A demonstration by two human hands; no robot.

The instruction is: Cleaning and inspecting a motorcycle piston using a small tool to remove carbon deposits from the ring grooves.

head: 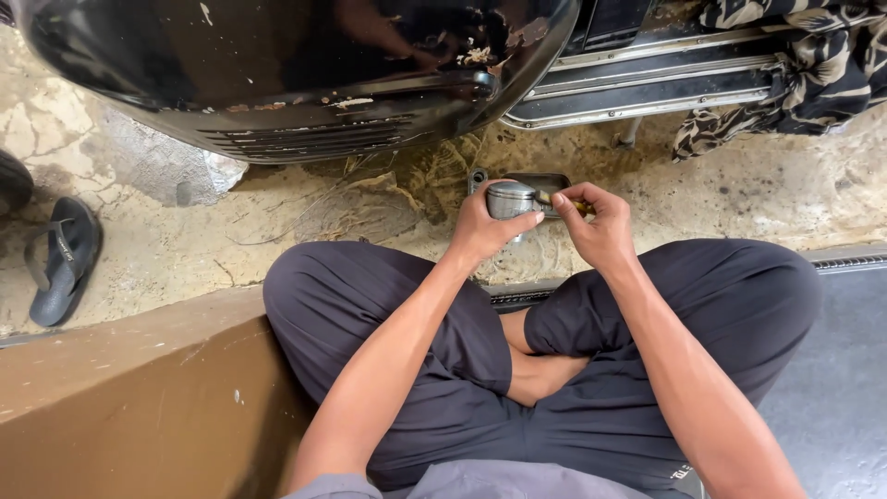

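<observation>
The person sits cross-legged on the floor (305,222) beside a black scooter body panel (296,83), and the work in hand looks to be somewhere in its middle. The left hand (485,226) is clenched around a small round metal part (511,199), shaped like a short cylinder, and holds it up just above the knees. The right hand (599,222) pinches a thin tool (559,199) with a yellowish shaft, whose tip touches the side of the metal part. Directly under the hands a shallow dark tray (545,180) lies on the floor, mostly hidden by them, and what it holds cannot be made out. The part's top face looks fairly bright and clean, which suggests some scraping or cleaning is already done, though its lower side is covered by the fingers and cannot be judged. Nothing shows the part ready to go back anywhere; it is apart from the scooter. A black sandal (60,259) lies well off to the left, and a patterned cloth (795,65) hangs over the scooter's footboard (647,83).
</observation>
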